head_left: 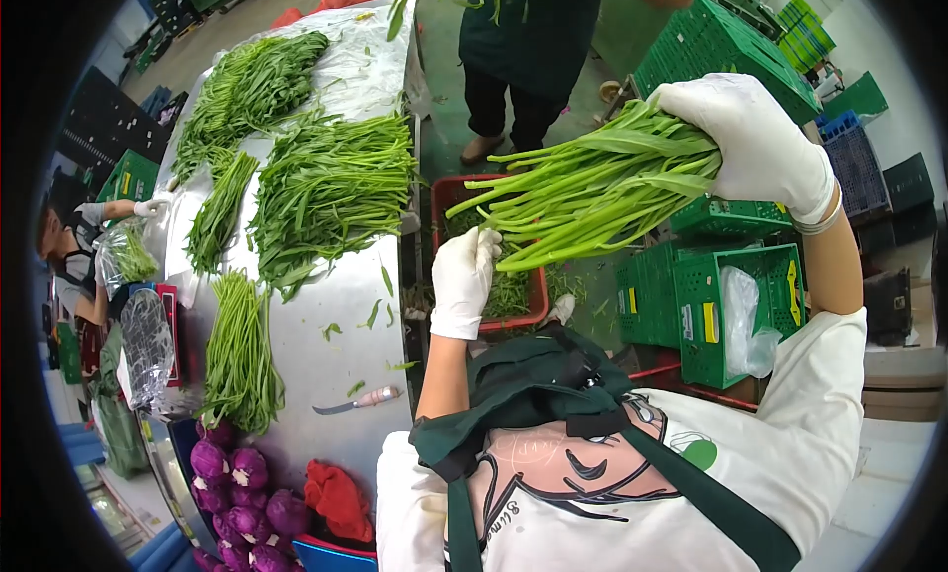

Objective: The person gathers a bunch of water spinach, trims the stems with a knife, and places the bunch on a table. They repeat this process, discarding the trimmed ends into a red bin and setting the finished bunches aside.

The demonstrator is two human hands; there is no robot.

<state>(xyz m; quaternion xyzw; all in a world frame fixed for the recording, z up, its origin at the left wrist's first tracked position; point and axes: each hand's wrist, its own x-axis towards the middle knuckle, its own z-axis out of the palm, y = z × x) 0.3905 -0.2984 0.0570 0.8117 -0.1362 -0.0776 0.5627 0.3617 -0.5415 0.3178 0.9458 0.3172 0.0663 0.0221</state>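
Note:
My right hand (755, 147), in a white glove, grips a bunch of water spinach (602, 187) by its leafy end. The pale green stems fan out to the left, in the air above a red crate (538, 300). At the lower stem ends is my left hand (464, 281), also gloved, with its fingers closed. Whether a stem is pinched between them is hidden. To the left, several heaps of water spinach (331, 192) lie on the metal table (326, 365). A curved knife (360, 401) with a light handle rests near the table's edge.
Purple cabbages (242, 493) and a red cloth (338, 500) are at the lower left. Green crates (701, 315) stand at right. Across from me stands a person in a dark apron (528, 39). Another person's gloved hand (150, 207) is across the table, by a bagged bunch (130, 253).

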